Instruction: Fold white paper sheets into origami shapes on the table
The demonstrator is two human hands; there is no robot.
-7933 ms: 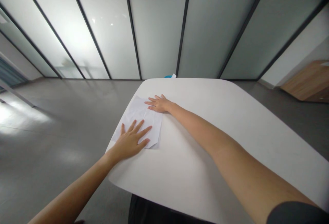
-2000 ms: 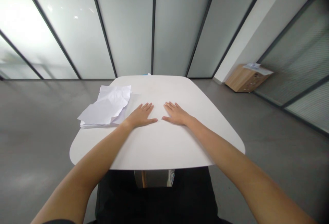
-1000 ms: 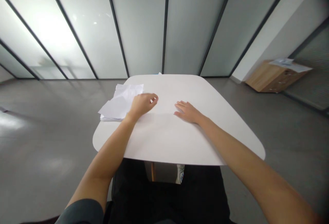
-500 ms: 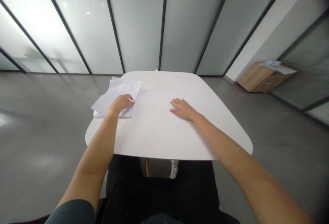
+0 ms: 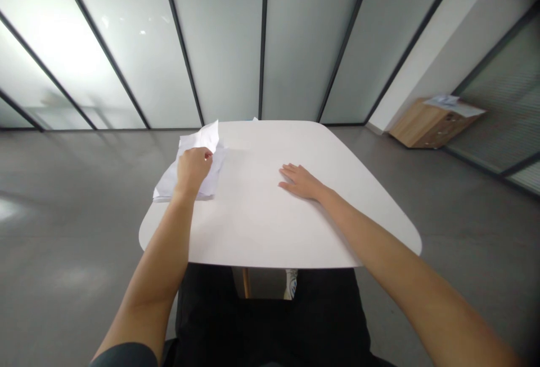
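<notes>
A stack of crumpled white paper sheets (image 5: 169, 182) lies at the far left of the white table (image 5: 270, 226). My left hand (image 5: 192, 168) is over the stack, fingers pinched on the top sheet (image 5: 202, 137), whose far edge is lifted off the pile. My right hand (image 5: 300, 181) lies flat on the bare tabletop to the right of centre, fingers stretched out, holding nothing.
A wall of frosted glass panels with dark frames stands behind the table. A low wooden cabinet (image 5: 426, 125) with papers on top sits on the grey floor at the right. My dark-clothed lap (image 5: 270, 322) shows below the table's near edge.
My left hand moved from the tabletop onto the paper stack, closed on the top sheet and raised its edge. My right hand stayed flat in place.
</notes>
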